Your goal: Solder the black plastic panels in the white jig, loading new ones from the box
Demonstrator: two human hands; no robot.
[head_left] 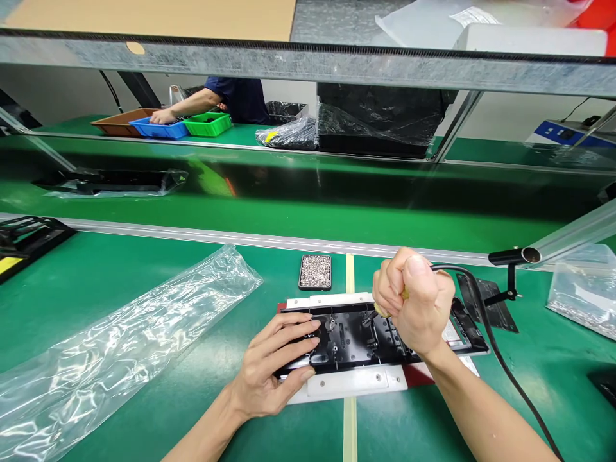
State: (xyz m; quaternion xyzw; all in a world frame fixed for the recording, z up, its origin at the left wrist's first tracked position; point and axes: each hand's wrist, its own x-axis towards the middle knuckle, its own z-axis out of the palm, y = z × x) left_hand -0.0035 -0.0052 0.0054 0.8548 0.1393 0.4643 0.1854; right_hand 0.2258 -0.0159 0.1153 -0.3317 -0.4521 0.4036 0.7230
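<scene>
Two bare hands work over a black plastic panel (356, 333) seated in a white fixture (356, 380) on the green counter (120, 282). Left hand (272, 372) lies flat on the panel's left end, fingers (298, 333) spread and pressing down on its top surface, thumb against the near edge; nothing is gripped. Right hand (416, 301) is closed into a fist around a tool with a yellowish handle (392, 309), held upright above the panel's right half; its tip is hidden behind the hand, so contact with the panel cannot be confirmed. One black cable (486, 321) runs from the fist past the right forearm toward the near edge.

Just beyond the fixture sits a small black tray of screws (315, 272), apart from both hands. An empty clear plastic bag (120, 340) lies well to the left. A second clear bag (584, 289) rests at far right, below a metal rail (568, 240). Across the conveyor, another person's hand (163, 117) reaches into a blue bin (161, 129) beside a green bin (208, 124).
</scene>
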